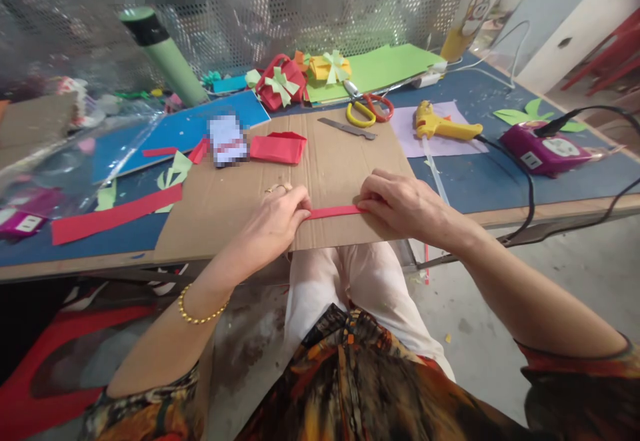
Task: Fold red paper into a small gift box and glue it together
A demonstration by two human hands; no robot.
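- While left hand [280,222] and right hand [403,202] are pinched closed on its ends, the red strip [334,212] lies toward five o'clock on the cardboard [235,204].
- Apparently, fold-pressing is in hand.
- Next likely calls for even pressure.

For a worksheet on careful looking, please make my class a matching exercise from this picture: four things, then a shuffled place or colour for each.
1. narrow red strip
2. glue gun
3. scissors
4. bottle

A. one side yellow-handled, the other red-handled
B. green and black
C. held by left hand and right hand
D. on purple paper

Pairs: 1-C; 2-D; 3-A; 4-B
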